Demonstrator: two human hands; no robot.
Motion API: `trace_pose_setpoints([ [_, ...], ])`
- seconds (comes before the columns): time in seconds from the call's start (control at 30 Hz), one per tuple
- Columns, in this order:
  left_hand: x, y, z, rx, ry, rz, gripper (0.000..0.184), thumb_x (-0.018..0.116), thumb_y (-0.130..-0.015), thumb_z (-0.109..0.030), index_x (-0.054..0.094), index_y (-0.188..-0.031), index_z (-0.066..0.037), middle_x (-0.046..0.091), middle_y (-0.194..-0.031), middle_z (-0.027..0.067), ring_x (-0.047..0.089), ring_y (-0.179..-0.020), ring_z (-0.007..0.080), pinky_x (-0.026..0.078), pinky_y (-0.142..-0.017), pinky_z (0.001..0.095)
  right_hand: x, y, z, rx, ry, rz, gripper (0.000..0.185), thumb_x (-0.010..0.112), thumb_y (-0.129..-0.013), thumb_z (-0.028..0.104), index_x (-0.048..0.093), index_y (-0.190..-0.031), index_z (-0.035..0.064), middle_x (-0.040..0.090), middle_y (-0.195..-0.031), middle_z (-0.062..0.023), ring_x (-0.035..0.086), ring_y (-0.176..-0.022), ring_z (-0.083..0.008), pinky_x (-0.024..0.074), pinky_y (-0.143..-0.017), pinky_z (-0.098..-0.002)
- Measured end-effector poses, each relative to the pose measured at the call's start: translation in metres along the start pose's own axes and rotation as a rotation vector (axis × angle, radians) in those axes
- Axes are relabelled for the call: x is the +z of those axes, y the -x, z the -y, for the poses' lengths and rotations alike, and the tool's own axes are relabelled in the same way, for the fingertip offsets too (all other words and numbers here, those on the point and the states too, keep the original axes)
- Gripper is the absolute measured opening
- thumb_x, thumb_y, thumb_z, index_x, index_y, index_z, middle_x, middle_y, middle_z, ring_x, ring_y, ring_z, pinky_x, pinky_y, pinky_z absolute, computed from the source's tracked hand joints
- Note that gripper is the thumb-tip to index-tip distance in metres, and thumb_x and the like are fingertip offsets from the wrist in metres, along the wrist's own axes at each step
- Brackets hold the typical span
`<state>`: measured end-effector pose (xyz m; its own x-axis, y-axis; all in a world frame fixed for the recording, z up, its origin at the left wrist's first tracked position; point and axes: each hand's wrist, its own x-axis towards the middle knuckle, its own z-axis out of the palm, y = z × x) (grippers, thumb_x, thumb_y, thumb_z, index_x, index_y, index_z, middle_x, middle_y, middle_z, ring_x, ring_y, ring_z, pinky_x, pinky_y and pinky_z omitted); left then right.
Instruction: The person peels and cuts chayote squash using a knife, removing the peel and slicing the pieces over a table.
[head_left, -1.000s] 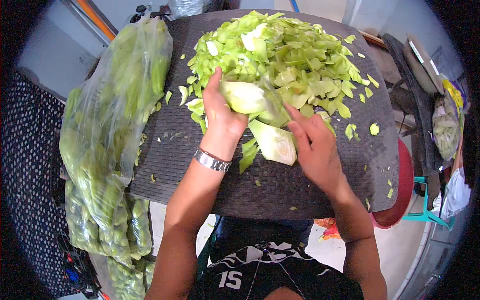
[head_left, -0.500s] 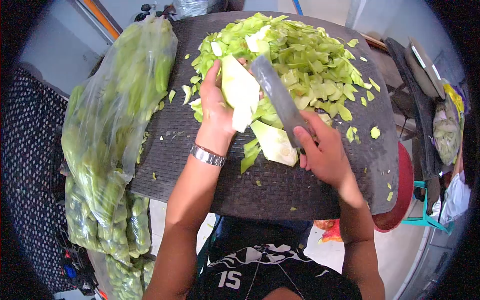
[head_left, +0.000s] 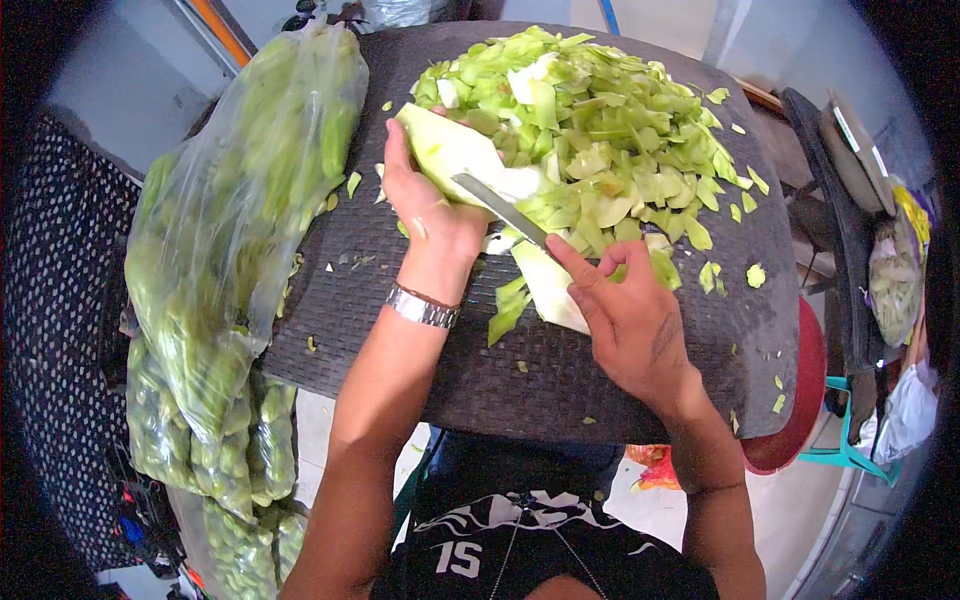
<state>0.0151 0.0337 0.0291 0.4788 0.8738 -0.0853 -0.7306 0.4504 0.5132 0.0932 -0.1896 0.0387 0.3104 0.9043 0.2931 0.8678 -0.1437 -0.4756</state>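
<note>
Lowered since the earlier frame, the knife (head_left: 500,210) is now set against the peeled vegetable (head_left: 445,150), whose upper end has been tipped toward the person's left. Beneath everything, a dark woven-textured counter (head_left: 400,370) is covered in part by the heap of green peelings (head_left: 600,130), by which the other places are told. To the left of the heap, a long clear plastic bag (head_left: 240,190) filled with green vegetables is rested along the counter's edge. On the near side of the heap, the peeled vegetable is cradled in the left hand (head_left: 430,210), its grip curled around the pale flesh, with the thumb and fingers kept on opposite sides. The knife is pinched in the right hand (head_left: 625,320), its grip pressed together and the index finger stretched toward the blade. Just below the heap, between the two hands, a pale cut piece (head_left: 552,290) is left flat on the counter, and a narrow green strip (head_left: 509,312) is seen beside it. Right of the heap, a small round scrap (head_left: 756,275) is set apart.
</note>
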Motion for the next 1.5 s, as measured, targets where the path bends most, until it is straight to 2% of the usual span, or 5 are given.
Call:
trace_pose_setpoints([
  [0.3, 0.001, 0.004, 0.003, 0.173, -0.102, -0.093, 0.056, 0.046, -0.106, -0.058, 0.060, -0.122, -0.007, 0.065, -0.109, 0.0064, 0.064, -0.099, 0.0216, 0.055, -0.087, 0.0398, 0.009, 0.004, 0.002, -0.034, -0.012, -0.022, 0.052, 0.063, -0.097, 0.010, 0.059, -0.146, 0.0256, 0.048, -0.092, -0.0114, 0.056, -0.067, -0.0275, 0.0510, -0.061, -0.0395],
  [0.5, 0.000, 0.002, 0.004, 0.280, -0.123, -0.104, 0.057, 0.046, -0.106, -0.057, 0.062, -0.125, -0.005, 0.067, -0.105, 0.0098, 0.068, -0.094, 0.0261, 0.059, -0.083, 0.0441, 0.011, 0.003, 0.003, -0.047, -0.088, -0.031, 0.052, 0.063, -0.097, 0.009, 0.059, -0.147, 0.0240, 0.046, -0.090, -0.0105, 0.054, -0.067, -0.0257, 0.0497, -0.061, -0.0382],
  [1.0, 0.012, 0.019, 0.005, 0.220, -0.147, -0.056, 0.060, 0.045, -0.106, -0.060, 0.058, -0.124, -0.004, 0.065, -0.116, 0.0070, 0.063, -0.108, 0.0225, 0.050, -0.097, 0.0390, 0.010, 0.003, 0.012, 0.035, 0.132, -0.056, 0.054, 0.065, -0.096, 0.010, 0.060, -0.146, 0.0301, 0.045, -0.091, -0.0104, 0.056, -0.071, -0.0269, 0.0506, -0.062, -0.0393],
  [1.23, 0.009, 0.004, -0.013, 0.249, -0.101, -0.134, 0.057, 0.043, -0.107, -0.058, 0.060, -0.121, -0.005, 0.066, -0.112, 0.0059, 0.064, -0.105, 0.0216, 0.052, -0.095, 0.0398, 0.012, 0.005, 0.004, 0.016, -0.120, -0.044, 0.053, 0.063, -0.095, 0.006, 0.059, -0.146, 0.0199, 0.047, -0.087, -0.0112, 0.054, -0.070, -0.0263, 0.0499, -0.062, -0.0399],
  [1.5, 0.012, 0.011, -0.008, 0.184, -0.110, -0.038, 0.055, 0.042, -0.107, -0.056, 0.062, -0.119, -0.006, 0.068, -0.102, 0.0080, 0.066, -0.095, 0.0232, 0.054, -0.088, 0.0384, 0.014, 0.005, 0.006, -0.016, -0.026, -0.020, 0.061, 0.066, -0.092, 0.008, 0.055, -0.149, 0.0281, 0.045, -0.091, -0.0104, 0.056, -0.069, -0.0281, 0.0515, -0.060, -0.0409],
])
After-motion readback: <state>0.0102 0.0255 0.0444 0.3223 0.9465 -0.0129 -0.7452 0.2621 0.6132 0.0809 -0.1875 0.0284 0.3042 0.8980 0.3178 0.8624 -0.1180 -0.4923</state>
